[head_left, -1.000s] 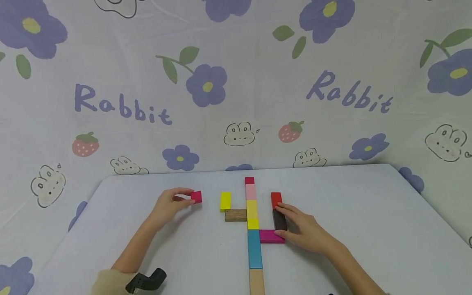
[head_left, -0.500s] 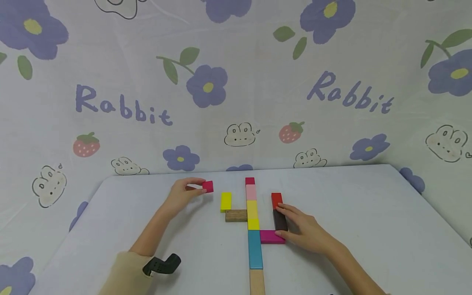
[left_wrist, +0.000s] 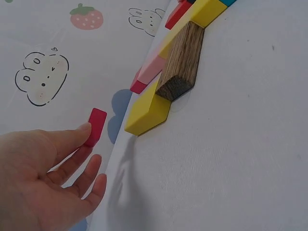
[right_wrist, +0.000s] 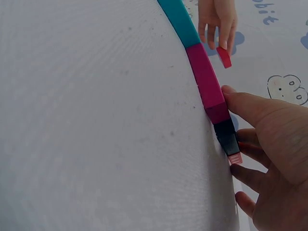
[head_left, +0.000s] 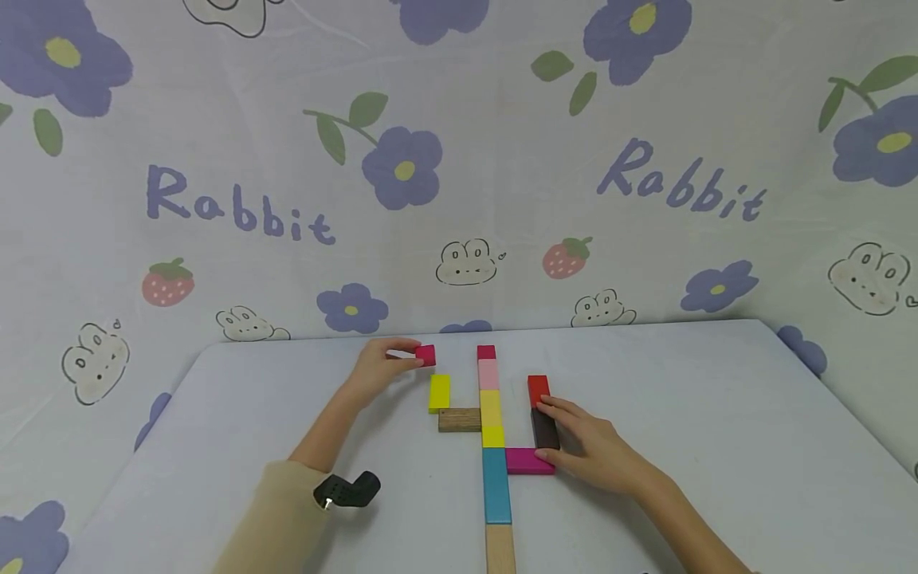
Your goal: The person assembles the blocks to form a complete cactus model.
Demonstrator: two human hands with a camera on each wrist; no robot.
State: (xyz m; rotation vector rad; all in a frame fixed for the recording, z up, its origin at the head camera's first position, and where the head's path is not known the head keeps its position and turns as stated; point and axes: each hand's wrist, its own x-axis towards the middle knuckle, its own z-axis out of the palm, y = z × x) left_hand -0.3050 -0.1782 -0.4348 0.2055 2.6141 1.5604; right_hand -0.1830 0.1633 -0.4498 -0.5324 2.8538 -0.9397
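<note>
Between thumb and fingertips, my left hand (head_left: 376, 371) pinches a small crimson block (head_left: 426, 355), held just beyond a yellow block (head_left: 440, 393). That yellow block adjoins a brown wood-grain block (head_left: 459, 420), which reaches the central column. On the other side, my right hand (head_left: 591, 453) rests its thumb at the end of a magenta block (head_left: 523, 461). Its fingertips touch near where a dark block (head_left: 547, 430) meets a red block (head_left: 538, 389). The left wrist view shows the crimson block (left_wrist: 97, 126) above the table, apart from the other blocks.
Down the white table (head_left: 402, 494) runs a column of blocks: crimson (head_left: 487, 352), pink (head_left: 488, 375), pale yellow (head_left: 490, 406), bright yellow (head_left: 492, 436), blue (head_left: 496, 485) and tan (head_left: 500, 550). Behind the table hangs a patterned cloth (head_left: 495, 159).
My left hand has moved right and away from me with the crimson block, from left of the yellow block to just beyond it. The right hand and the laid blocks have stayed in place.
</note>
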